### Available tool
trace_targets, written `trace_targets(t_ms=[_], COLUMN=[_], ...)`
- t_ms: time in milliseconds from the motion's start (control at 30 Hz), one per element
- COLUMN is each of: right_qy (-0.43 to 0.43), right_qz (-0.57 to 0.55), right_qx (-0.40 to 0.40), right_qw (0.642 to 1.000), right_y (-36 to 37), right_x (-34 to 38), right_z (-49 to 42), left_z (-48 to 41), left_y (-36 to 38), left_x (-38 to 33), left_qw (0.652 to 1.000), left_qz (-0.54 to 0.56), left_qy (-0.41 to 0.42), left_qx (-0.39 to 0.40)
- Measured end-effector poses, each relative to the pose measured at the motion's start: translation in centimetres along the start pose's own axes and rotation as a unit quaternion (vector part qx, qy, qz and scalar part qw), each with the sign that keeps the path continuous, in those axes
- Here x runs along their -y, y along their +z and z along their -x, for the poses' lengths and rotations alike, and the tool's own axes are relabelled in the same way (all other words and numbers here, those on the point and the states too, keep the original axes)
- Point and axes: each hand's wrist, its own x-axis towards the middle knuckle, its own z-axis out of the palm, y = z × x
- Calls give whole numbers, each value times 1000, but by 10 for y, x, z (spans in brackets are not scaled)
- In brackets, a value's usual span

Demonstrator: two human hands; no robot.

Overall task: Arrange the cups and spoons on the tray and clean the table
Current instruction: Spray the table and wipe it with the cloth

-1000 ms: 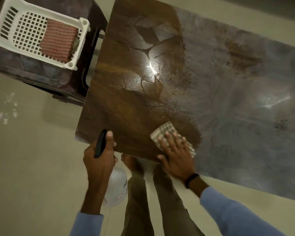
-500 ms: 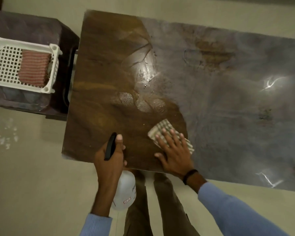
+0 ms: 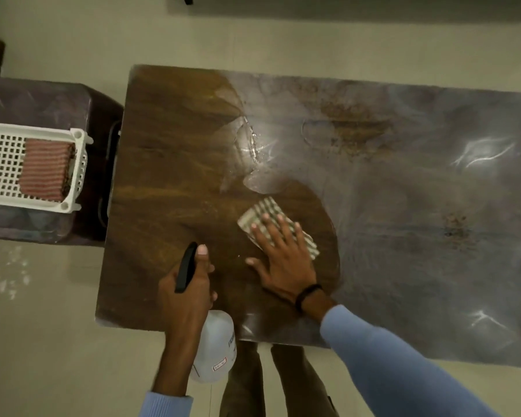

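Note:
A brown wooden table (image 3: pixel 169 164) fills the middle; its left part looks dark and wiped, its right part (image 3: pixel 418 236) is dusty grey with smears and wet spots. My right hand (image 3: pixel 283 260) lies flat with spread fingers on a striped cleaning cloth (image 3: pixel 265 212), pressing it to the tabletop. My left hand (image 3: pixel 190 287) grips a white spray bottle (image 3: pixel 217 347) by its black trigger head over the table's near edge. No cups or spoons are in view.
A white perforated plastic tray (image 3: pixel 3 164) holding a folded red striped cloth (image 3: pixel 44 167) sits on a dark stool (image 3: pixel 42 97) left of the table. My legs stand at the near edge. Pale floor surrounds the table.
The view shifted, so the table and tray sit lower and further right in frame. My right hand with the cloth moved slightly over the tabletop; the left hand still holds the bottle.

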Motion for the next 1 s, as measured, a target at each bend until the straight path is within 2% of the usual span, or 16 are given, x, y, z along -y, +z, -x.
trace_targets(t_ms=[100, 167, 233, 333, 400, 467, 533, 600, 700, 767, 800, 867, 933, 1000], right_qy=[104, 175, 201, 117, 29, -10, 32, 117, 228, 256, 244, 166, 69, 16], right_qz=[-5, -14, -26, -8, 3, 5, -10, -8, -7, -25, -22, -14, -21, -17], right_qx=[-19, -47, -72, -42, -17, 0, -10, -23, -66, -92, -94, -83, -52, -5], right_qw=[994, 983, 977, 992, 999, 1000, 999, 993, 971, 962, 965, 982, 996, 1000], right_y=[-21, -40, -50, -39, -27, -23, -25, -38, -67, -78, -77, -62, -39, -23], right_x=[-43, -54, -45, -4, 18, 13, -15, -52, -80, -64, -49, -9, 30, 46], right_z=[-22, -74, -130, -158, -130, -94, -71, -76, -149, -209, -231, -242, -208, -153], left_z=[-8, -14, -22, -33, -40, -49, -59, -69, -84, -95, -100, -109, -116, -122], left_y=[8, 16, 23, 32, 36, 39, 39, 40, 45, 49, 51, 52, 52, 50], left_x=[-11, -15, -20, -29, -39, -50, -63, -74, -86, -91, -94, -99, -105, -111], left_qw=[1000, 1000, 1000, 999, 999, 999, 999, 998, 995, 995, 995, 994, 994, 994], left_qz=[5, 2, 7, -7, -19, -21, -28, -32, -47, -49, -51, -62, -64, -60], left_qy=[17, 25, 26, 30, 32, 32, 27, 34, 49, 43, 41, 44, 51, 51], left_qx=[2, 7, 10, 13, 12, 14, 28, 49, 74, 75, 74, 75, 76, 74])
